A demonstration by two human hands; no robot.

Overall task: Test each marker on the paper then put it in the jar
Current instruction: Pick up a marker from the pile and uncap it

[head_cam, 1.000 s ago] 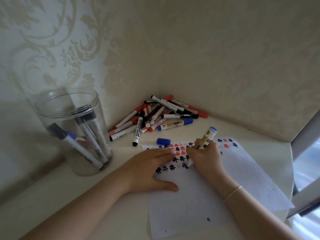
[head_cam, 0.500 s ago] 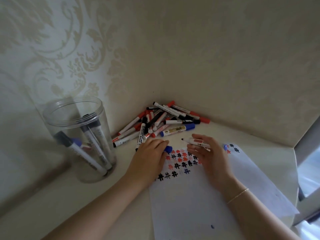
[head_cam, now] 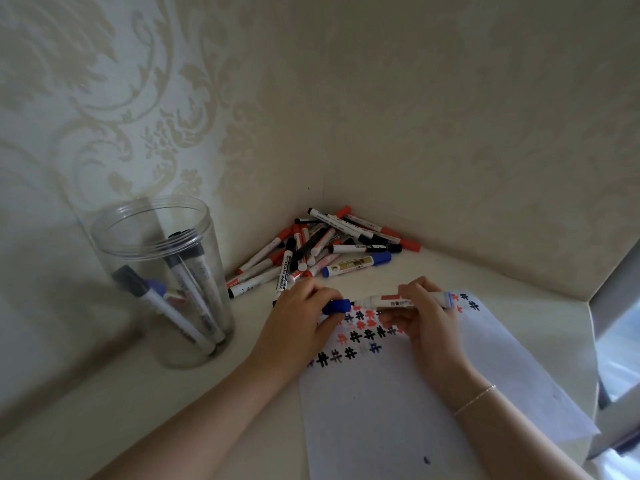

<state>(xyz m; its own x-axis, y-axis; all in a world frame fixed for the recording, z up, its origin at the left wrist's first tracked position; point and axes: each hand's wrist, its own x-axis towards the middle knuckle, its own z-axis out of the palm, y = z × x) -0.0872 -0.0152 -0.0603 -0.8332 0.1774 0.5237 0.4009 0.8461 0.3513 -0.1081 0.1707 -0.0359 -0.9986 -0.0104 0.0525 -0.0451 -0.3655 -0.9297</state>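
Cap [head_cam: 335, 305] seemingly meets marker [head_cam: 391, 301] above paper [head_cam: 398, 410].

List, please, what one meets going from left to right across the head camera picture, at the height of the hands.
Clear jar → left hand → blue cap → marker → right hand → far right part of the paper.

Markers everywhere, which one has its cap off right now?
The blue-ended white marker held level in the right hand; the left hand pinches its blue cap at the tip. The others are capped.
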